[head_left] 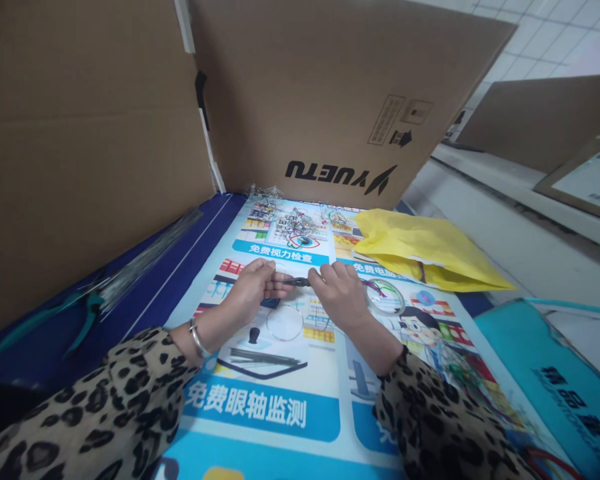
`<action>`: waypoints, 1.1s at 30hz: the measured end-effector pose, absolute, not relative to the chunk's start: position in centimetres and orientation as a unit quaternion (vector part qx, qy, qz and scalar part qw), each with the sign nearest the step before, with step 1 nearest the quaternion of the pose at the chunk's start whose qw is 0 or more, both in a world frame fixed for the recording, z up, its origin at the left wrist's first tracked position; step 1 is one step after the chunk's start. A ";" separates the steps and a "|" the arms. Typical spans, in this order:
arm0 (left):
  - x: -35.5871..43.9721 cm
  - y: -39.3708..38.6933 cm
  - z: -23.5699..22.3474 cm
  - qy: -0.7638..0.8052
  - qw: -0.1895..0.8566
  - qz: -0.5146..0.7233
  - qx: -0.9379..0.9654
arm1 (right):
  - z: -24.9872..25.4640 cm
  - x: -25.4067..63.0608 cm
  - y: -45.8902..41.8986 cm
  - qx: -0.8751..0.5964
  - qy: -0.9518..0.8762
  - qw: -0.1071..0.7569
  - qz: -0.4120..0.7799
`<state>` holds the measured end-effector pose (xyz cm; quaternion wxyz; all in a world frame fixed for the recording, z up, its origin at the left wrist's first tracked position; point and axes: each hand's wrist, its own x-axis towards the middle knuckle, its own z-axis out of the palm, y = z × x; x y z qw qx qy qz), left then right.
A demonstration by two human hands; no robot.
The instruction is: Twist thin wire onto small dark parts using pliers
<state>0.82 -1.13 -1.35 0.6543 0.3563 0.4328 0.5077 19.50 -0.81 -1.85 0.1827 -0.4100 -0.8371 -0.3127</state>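
Note:
My right hand point(340, 293) is closed around small dark pliers point(300, 282), whose narrow jaws point left. At the jaw tips, the fingers of my left hand point(253, 290) are pinched together on something too small to make out. Just below the hands is a thin wire loop point(285, 323); whether it is attached to what I pinch cannot be seen. Beside my right hand lies a clear round dish point(386, 297) with coloured strands in it. A small black piece point(254, 335) and several dark thin rods point(265, 357) lie nearer me.
Tall cardboard panels point(330, 100) stand at the back and left. Tangled wire pieces point(296, 223) lie on the printed sheet point(250, 410). At left are teal-handled pliers point(87, 320) and straight wires point(150, 257). A yellow bag point(430, 247) and teal box point(555, 373) sit right.

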 end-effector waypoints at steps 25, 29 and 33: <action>0.7 -0.9 -1.7 0.430 0.620 0.513 0.408 | -2.7 19.2 -0.9 -0.468 -0.853 0.111 -0.200; 0.6 -0.9 -1.3 0.430 0.613 0.509 0.426 | -2.3 18.9 -1.0 -0.512 -0.844 0.084 -0.139; 0.5 -1.0 -0.9 0.434 0.602 0.505 0.441 | -1.8 18.6 -1.0 -0.551 -0.829 0.059 -0.076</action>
